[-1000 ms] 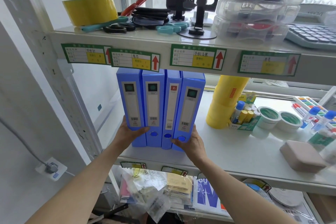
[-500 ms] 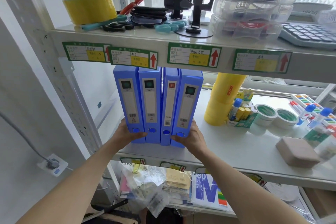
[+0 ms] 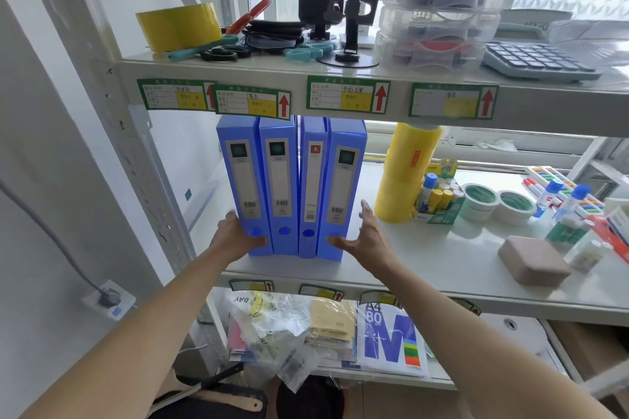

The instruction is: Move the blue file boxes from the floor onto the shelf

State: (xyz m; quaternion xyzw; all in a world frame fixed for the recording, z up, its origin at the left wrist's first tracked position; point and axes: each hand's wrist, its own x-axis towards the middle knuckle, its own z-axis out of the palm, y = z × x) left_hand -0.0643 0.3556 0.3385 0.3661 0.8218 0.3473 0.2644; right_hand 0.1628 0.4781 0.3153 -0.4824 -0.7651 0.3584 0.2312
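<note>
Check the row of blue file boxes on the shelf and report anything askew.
The four blue file boxes stand upright on the middle shelf, but not evenly: a narrow gap splits the second and third, and the rightmost one leans slightly. Left hand touches the row; right hand is open beside it.

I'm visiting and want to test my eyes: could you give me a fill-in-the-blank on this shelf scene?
1. ____ blue file boxes stand upright on the shelf.
2. The one box with a red logo is ____ from the left.
3. The left hand touches the leftmost box; the right hand is ____.
4. The tape stack right of the boxes is ____.

Answers: four; third; open; yellow
</note>
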